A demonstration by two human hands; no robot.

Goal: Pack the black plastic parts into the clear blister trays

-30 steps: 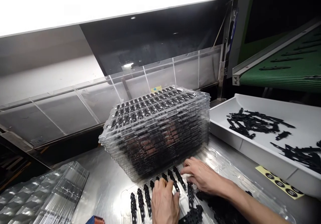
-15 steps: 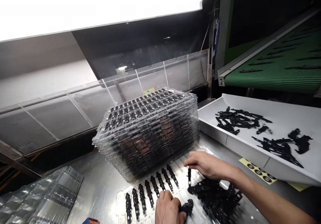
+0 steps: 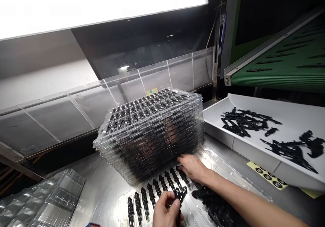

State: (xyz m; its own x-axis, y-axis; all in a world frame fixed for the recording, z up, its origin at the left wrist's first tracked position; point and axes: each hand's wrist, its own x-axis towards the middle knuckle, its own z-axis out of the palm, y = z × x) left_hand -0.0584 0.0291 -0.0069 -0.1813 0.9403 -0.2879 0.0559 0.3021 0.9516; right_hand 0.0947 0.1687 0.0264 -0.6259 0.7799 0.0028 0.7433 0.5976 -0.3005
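Note:
A clear plastic tray point(image 3: 123, 202) lies on the metal table, with a row of slim black plastic parts point(image 3: 144, 203) in its slots. At the right end of that row, my right hand point(image 3: 193, 167) reaches down with its fingers closed on one black plastic part point(image 3: 184, 178), which lies at a slot. My left hand point(image 3: 167, 209) is just nearer to me, pinching another black plastic part point(image 3: 181, 193) tilted above the tray. Some of its fingers are hidden. Under my right forearm is a loose heap of black parts point(image 3: 215, 206).
Behind the tray rises a tall stack of filled clear trays point(image 3: 193, 125). Clear plastic trays point(image 3: 61, 193) are stacked at the left. A white bin point(image 3: 220, 140) with black parts, a yellow sticker sheet point(image 3: 264, 174) and a green conveyor belt point(image 3: 274, 73) are at the right.
My right hand has moved left from over the heap to the row's end with a black part. My left hand has turned and lifted its part above the tray.

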